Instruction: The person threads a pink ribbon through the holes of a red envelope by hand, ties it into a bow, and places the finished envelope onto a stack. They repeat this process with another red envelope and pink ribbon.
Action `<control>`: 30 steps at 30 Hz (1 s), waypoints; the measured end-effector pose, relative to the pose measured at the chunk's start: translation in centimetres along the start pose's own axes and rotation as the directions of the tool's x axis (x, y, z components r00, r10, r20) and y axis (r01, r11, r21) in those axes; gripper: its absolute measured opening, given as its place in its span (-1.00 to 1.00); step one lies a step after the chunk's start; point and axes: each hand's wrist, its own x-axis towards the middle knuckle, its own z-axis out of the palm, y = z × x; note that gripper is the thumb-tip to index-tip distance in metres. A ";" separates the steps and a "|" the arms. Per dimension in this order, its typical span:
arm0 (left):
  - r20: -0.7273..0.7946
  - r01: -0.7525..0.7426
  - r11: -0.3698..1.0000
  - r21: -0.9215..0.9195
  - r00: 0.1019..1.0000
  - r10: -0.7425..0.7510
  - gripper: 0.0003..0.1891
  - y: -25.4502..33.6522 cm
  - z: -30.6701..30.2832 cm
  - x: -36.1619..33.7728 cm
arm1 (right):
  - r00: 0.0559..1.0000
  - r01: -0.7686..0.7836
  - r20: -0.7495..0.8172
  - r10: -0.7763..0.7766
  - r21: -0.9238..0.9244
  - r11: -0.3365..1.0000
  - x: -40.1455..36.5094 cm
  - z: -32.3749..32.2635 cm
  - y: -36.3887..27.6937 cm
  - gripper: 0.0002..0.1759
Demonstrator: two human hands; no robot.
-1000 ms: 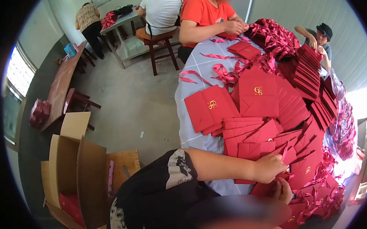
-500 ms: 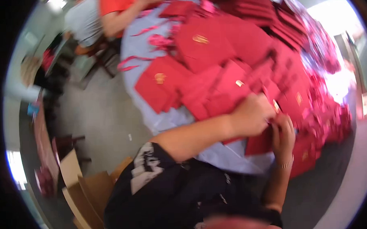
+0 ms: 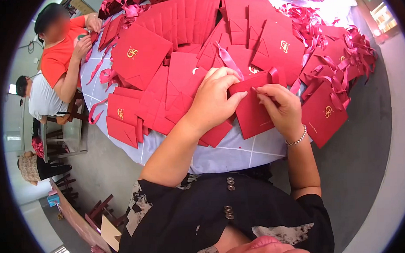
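Head view: red bag [image 3: 252,120] in your left hand [image 3: 215,97] and right hand [image 3: 283,109].
Left grips its top corner, right pinches its rim; more bags [image 3: 146,61] on desk [image 3: 210,158].

Small hand-work workshop, many matching red bags [image 3: 141,50] heaped with loose pink-red ribbons [image 3: 228,62] across a cloth-covered table [image 3: 212,158], a co-worker in orange [image 3: 60,64] seated alongside, plain wooden stools [image 3: 99,209], long workbench [image 3: 76,216], bare grey floor [image 3: 99,168].
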 end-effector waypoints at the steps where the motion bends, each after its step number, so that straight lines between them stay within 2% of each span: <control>1: 0.000 0.001 1.000 0.015 1.000 -0.001 -0.74 0.0 0.0 0.0 | 1.000 -0.007 -0.008 0.007 0.002 1.000 0.0 0.2 0.1 -0.88; 8: 0.003 -0.012 1.000 0.022 1.000 0.012 -0.76 -0.2 0.2 0.0 | 1.000 -0.011 -0.027 0.012 0.037 0.999 0.3 1.2 0.2 -0.90; 14: -0.012 -0.028 0.999 0.023 1.000 0.028 -0.78 -0.1 0.3 -0.1 | 0.997 0.029 -0.073 -0.031 -0.024 0.999 0.6 1.8 0.4 -0.93; 16: -0.011 -0.030 0.999 0.024 0.999 0.030 -0.78 -0.1 0.4 -0.1 | 0.998 0.040 -0.043 -0.044 -0.096 0.995 0.6 2.0 0.4 -0.94; 21: -0.012 -0.028 0.999 0.023 1.000 0.029 -0.80 0.1 0.4 -0.2 | 0.996 0.056 -0.061 -0.060 -0.070 0.996 0.5 2.4 0.5 -0.93; 28: -0.014 -0.096 0.994 -0.055 0.995 0.095 -0.83 -0.3 0.6 0.1 | 0.993 0.067 -0.082 -0.086 -0.214 0.975 0.3 2.9 0.2 -0.94; 30: -0.007 -0.105 0.992 -0.063 0.994 0.105 -0.82 -0.4 0.6 0.0 | 0.991 0.064 -0.103 -0.085 -0.193 0.979 0.2 3.0 0.4 -0.93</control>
